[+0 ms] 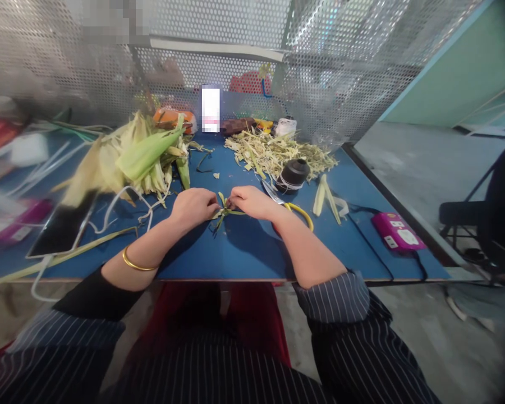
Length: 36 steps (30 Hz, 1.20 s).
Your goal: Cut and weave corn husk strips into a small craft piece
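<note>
Both hands meet over the middle of the blue table. Between them is a small bundle of corn husk strips, its green ends splayed out in several directions. My left hand pinches the bundle from the left, fingers closed. From the other side, my right hand grips it with bent fingers near its centre. The fingertips partly cover the bundle. Just right of my right hand lie scissors with yellow handles, partly behind the forearm. A cone of black thread stands behind them.
A heap of corn husks lies at the back left, beside a phone with a white cable. Husk scraps are piled at the back right. A purple box with a black cord sits near the right edge. A perforated metal screen rises behind.
</note>
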Each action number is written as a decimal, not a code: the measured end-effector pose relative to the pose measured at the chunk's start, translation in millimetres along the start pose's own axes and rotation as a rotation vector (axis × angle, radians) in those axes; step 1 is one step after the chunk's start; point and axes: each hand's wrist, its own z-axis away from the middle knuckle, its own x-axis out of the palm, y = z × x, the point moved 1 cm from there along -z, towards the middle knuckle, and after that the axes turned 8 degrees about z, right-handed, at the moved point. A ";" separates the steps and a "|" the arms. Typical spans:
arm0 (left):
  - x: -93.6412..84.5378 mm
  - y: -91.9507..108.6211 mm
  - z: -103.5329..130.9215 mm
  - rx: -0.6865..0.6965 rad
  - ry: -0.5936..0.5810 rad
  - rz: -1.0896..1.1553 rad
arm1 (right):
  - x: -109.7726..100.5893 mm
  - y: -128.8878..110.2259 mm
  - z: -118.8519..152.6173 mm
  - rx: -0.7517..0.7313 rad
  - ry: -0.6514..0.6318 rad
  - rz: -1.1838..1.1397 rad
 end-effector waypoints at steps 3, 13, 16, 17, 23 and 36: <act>-0.8 -7.2 -4.4 -0.019 0.002 0.067 | -1.0 -3.2 1.3 -0.012 -0.022 -0.006; 6.0 -8.1 -7.5 -0.326 -0.033 0.837 | 5.8 5.4 -2.2 0.051 -0.068 -0.165; 7.9 -5.2 -6.8 -0.405 -0.132 1.067 | 4.1 4.1 -1.8 0.053 -0.074 -0.117; 8.5 -4.1 -6.7 -0.430 -0.162 1.119 | 3.5 3.4 -1.5 0.051 -0.071 -0.092; 9.5 1.0 -6.8 -0.557 -0.223 1.301 | 0.7 0.3 1.4 0.050 -0.050 -0.088; 19.3 -2.2 -7.9 -0.419 -0.164 1.133 | 12.3 -5.9 0.5 0.166 0.075 -0.574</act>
